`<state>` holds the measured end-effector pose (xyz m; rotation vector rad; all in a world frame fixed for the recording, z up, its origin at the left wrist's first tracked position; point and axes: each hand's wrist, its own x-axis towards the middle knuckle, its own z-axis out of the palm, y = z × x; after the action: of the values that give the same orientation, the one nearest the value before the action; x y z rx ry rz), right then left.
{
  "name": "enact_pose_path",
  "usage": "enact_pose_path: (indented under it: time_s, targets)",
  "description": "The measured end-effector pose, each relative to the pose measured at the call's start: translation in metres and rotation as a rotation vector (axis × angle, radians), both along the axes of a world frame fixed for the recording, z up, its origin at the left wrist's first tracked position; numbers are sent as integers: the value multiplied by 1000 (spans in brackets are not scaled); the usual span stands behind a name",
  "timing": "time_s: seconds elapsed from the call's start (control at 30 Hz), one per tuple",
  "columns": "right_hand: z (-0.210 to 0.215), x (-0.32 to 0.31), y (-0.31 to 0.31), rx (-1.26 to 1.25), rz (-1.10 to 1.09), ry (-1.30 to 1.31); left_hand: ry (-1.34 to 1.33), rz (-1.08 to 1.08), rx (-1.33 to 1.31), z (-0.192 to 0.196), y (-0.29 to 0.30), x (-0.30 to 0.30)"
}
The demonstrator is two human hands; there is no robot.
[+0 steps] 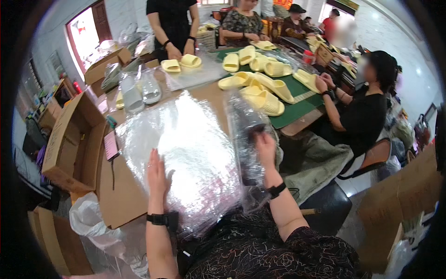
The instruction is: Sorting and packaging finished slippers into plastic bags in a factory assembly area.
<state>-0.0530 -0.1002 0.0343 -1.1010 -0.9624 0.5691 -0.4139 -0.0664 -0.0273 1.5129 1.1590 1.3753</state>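
Note:
A broad stack of shiny clear plastic bags (195,144) lies in front of me on the cardboard-topped table. My left hand (157,172) rests at the stack's left side, fingers stretched out and holding nothing. To the right of the stack, my right hand (265,148) is closed on the edge of a clear plastic bag (244,135) with something dark in it. The dark contents are too blurred to name. Beyond that bag, several pale yellow slippers (262,101) are heaped on a green mat (297,111).
An open cardboard box (69,144) stands at the left, beside a pink phone-like object (110,145) with a cable. Bagged slippers (132,95) lie at the far left. Co-workers handle yellow slippers across the table and at the right. A grey-green cloth (316,162) hangs over a seat.

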Motion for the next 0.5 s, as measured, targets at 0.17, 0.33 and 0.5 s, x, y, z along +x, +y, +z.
enact_pose_path:
  time_s: [0.17, 0.33, 0.5]
  targets:
    - [-77, 141, -36, 151, 20, 555, 525, 133, 196, 31, -5, 10]
    - [-136, 172, -91, -368, -191, -33, 549, 161, 162, 30, -9, 2]
    - [-173, 194, -105, -866, -400, -644, 545, 163, 160, 23, -8, -2]
